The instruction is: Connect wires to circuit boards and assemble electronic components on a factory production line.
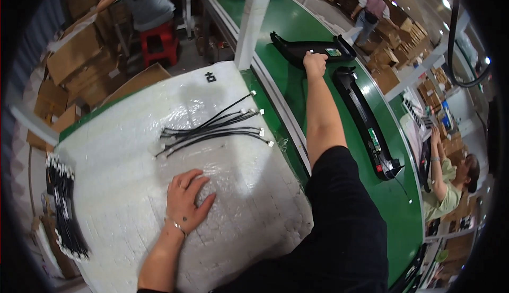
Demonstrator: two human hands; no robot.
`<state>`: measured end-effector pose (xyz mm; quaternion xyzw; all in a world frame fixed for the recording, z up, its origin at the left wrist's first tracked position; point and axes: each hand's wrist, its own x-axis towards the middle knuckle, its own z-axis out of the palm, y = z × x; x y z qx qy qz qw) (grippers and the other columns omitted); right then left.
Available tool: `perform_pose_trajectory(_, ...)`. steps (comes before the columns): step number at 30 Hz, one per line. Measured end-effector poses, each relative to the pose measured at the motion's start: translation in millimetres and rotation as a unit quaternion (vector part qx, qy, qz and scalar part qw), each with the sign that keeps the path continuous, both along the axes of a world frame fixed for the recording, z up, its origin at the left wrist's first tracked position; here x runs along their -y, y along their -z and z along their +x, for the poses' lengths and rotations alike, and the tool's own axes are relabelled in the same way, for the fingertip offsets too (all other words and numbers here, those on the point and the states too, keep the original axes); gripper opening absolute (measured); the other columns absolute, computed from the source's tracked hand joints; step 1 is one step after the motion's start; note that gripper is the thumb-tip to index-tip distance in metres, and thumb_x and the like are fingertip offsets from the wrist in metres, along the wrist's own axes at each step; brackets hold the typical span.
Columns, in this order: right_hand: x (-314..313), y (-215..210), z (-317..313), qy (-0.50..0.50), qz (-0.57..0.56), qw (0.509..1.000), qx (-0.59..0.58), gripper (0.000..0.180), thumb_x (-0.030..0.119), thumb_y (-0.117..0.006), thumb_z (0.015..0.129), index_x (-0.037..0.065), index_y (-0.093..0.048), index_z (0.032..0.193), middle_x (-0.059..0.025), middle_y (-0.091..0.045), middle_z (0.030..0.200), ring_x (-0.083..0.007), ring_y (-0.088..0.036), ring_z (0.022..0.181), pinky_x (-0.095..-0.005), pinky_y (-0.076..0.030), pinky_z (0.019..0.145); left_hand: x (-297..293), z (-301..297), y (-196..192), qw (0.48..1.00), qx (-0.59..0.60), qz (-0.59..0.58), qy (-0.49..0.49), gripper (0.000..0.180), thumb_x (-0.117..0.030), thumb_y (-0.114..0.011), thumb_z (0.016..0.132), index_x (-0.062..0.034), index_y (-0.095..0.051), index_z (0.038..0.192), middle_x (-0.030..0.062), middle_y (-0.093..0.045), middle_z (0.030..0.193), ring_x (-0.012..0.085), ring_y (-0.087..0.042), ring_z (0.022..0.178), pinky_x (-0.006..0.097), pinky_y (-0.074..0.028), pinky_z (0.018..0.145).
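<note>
Right hand: out at the end of a straight arm, at the near edge of the far black panel; fingers curled in close together, a small white bit at their tips. From where I stand I cannot tell whether they grip it or the panel.
Left hand: palm down on the white-covered desk, fingers loosely spread, holding nothing, just below the loose cables.
Black panels: the far one lies across the green desk, with a small circuit board on it; the near panel lies lengthwise, a thin wire trailing from its lower end.
Cable bundle: at the white desk's left edge.
Good handling: I'd take the panel by its black rim, clear of the board, and keep that trailing wire from snagging.
</note>
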<state>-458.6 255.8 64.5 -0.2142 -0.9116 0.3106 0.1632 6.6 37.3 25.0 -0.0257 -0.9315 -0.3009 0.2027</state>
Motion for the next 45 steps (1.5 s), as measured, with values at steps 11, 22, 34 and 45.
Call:
perform_pose_trajectory(11, -65.7, 23.7, -18.9, -0.063, -0.078, 0.995, 0.004, 0.027, 0.014, -0.05, 0.079, -0.006, -0.066, 0.086, -0.0152, -0.069, 0.075, -0.027, -0.069, 0.067, -0.0362, -0.054, 0.067, 0.2, 6.3, -2.0, 0.999, -0.008, 0.042, 0.01, 0.031, -0.013, -0.072, 0.07, -0.0072, -0.063, 0.099, 0.0086, -0.059, 0.113, 0.0299, -0.053, 0.1, 0.039, -0.043, 0.086)
perform_pose_trajectory(22, -88.8, -65.2, 284.9, -0.252, -0.367, 0.892, -0.084, 0.023, 0.006, -0.05, 0.075, 0.002, -0.054, 0.097, -0.0039, -0.055, 0.068, -0.0122, -0.053, 0.06, -0.0285, -0.038, 0.047, -22.0, 15.2, -22.2, 0.969, 0.019, 0.245, 0.031, 0.066, -0.016, -0.075, 0.071, -0.0072, -0.047, 0.13, 0.013, -0.053, 0.127, 0.0289, -0.047, 0.119, 0.039, -0.04, 0.098)
perform_pose_trajectory(34, -81.8, -125.2, 465.0, -0.566, 0.04, 0.821, -0.06, 0.047, 0.036, -0.059, 0.089, 0.004, -0.043, 0.12, -0.0101, -0.057, 0.068, -0.0279, -0.06, 0.061, -0.0393, -0.046, 0.058, 9.9, 104.9, -75.0, 0.616, -0.051, 0.781, 0.084, 0.041, -0.02, -0.052, 0.078, -0.0019, -0.058, 0.114, 0.009, -0.063, 0.111, 0.0255, -0.059, 0.103, 0.04, -0.045, 0.095)
perform_pose_trajectory(45, -42.2, -92.8, 404.9, -0.705, 0.13, 0.689, -0.11, 0.032, 0.029, -0.046, 0.097, 0.0, -0.054, 0.107, -0.0211, -0.061, 0.089, -0.0387, -0.057, 0.088, -0.0438, -0.045, 0.076, 77.1, 330.8, -42.1, 0.645, -0.026, 0.744, -0.173, 0.045, -0.027, -0.053, 0.075, -0.0066, -0.06, 0.115, 0.0091, -0.065, 0.107, 0.0268, -0.06, 0.1, 0.036, -0.045, 0.094)
